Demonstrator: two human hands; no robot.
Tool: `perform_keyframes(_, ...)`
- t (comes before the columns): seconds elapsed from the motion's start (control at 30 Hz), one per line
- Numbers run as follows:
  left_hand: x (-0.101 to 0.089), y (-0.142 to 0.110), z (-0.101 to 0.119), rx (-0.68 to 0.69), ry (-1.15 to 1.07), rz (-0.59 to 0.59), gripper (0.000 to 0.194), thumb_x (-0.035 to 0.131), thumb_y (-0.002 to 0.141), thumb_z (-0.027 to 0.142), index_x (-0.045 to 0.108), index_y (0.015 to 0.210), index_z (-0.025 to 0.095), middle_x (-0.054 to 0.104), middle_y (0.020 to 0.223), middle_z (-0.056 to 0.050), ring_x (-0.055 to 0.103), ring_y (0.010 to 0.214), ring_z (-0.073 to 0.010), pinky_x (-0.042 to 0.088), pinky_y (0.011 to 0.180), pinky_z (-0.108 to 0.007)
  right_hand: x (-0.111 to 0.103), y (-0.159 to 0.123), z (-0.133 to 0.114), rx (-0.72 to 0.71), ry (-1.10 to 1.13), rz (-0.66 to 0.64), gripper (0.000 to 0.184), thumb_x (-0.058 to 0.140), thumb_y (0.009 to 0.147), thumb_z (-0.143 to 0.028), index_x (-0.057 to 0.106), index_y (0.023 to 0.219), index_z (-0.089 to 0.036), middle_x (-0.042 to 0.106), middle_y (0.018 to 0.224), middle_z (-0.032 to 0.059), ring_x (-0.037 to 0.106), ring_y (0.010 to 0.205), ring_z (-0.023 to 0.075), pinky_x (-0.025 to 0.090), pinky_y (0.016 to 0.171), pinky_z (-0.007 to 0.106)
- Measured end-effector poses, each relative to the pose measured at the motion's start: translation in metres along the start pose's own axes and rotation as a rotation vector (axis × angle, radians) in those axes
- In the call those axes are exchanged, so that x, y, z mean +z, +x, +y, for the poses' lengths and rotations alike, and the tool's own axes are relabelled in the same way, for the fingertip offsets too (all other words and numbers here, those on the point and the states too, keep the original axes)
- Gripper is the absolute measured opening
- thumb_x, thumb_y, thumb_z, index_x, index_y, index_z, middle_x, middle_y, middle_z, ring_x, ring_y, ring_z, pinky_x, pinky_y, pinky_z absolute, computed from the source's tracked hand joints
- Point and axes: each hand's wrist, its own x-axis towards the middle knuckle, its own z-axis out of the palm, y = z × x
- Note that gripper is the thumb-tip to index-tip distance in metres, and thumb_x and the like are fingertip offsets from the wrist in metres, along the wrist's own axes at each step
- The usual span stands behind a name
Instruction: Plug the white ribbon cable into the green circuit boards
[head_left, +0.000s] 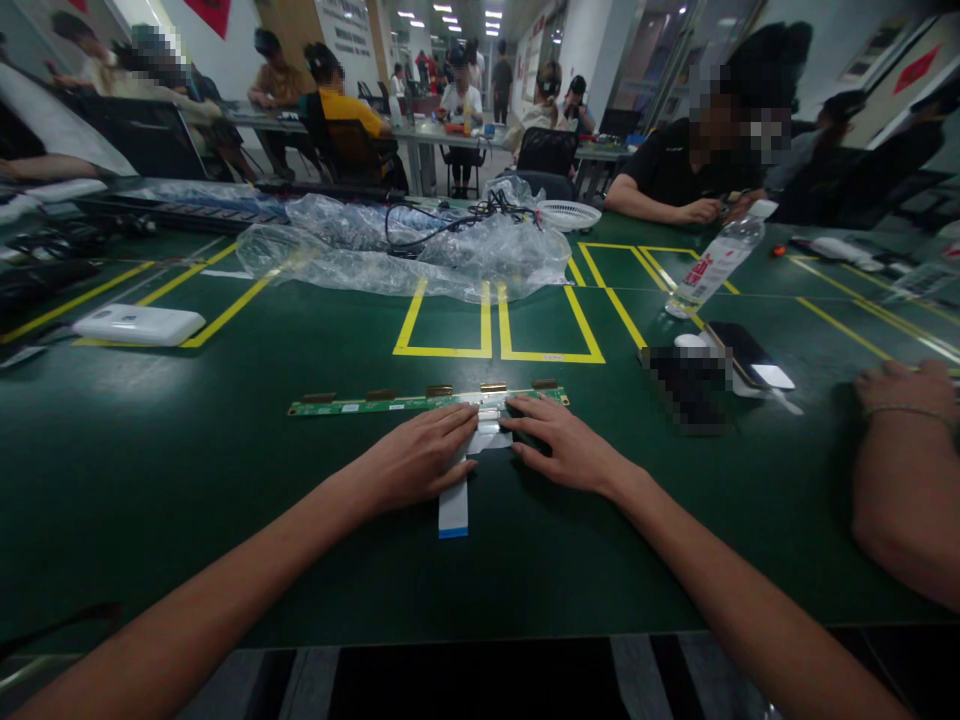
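Observation:
A long, narrow green circuit board (352, 407) with several brownish tabs along its far edge lies across the dark green table. A white flat ribbon cable (453, 508) with a blue end runs from under my left hand toward me. My left hand (424, 455) lies flat, fingers stretched together over the board's middle, its thumb across the cable. My right hand (562, 447) rests with fingers spread, the tips at the board and at a shiny silvery strip (489, 420) between the hands. What lies under the fingertips is hidden.
Crumpled bubble wrap (420, 245) and black cables (442, 228) lie beyond yellow tape outlines. A white device (139, 325) is at left. At right are a water bottle (720, 262), a phone (739, 352) and another person's arm (907, 480). Someone sits across the table.

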Motion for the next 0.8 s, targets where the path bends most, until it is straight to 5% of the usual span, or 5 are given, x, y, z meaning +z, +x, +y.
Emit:
perform_keyframes(0.27,-0.002,0.0,-0.003,0.006,-0.092,0.046,0.046,0.047,0.103,0.036,0.054,0.142,0.011,0.048,0.151,-0.016,0.046,0.14,-0.0279,0.043,0.115,-0.045,0.0,0.002,-0.002,0.013,0.013,0.015,0.047,0.055,0.097,-0.036,0.055,0.143,-0.024,0.045,0.155,0.0101,0.038,0.145,0.0286,0.028,0.121,0.055)
perform_keyframes(0.8,-0.004,0.002,-0.011,-0.082,-0.251,0.054,0.042,0.043,0.104,0.033,0.057,0.139,0.015,0.054,0.147,-0.011,0.048,0.137,-0.0246,0.039,0.116,-0.047,0.003,0.008,-0.003,0.045,-0.008,0.056,0.044,0.055,0.097,-0.037,0.06,0.139,-0.022,0.052,0.149,0.012,0.046,0.138,0.0295,0.037,0.114,0.053)
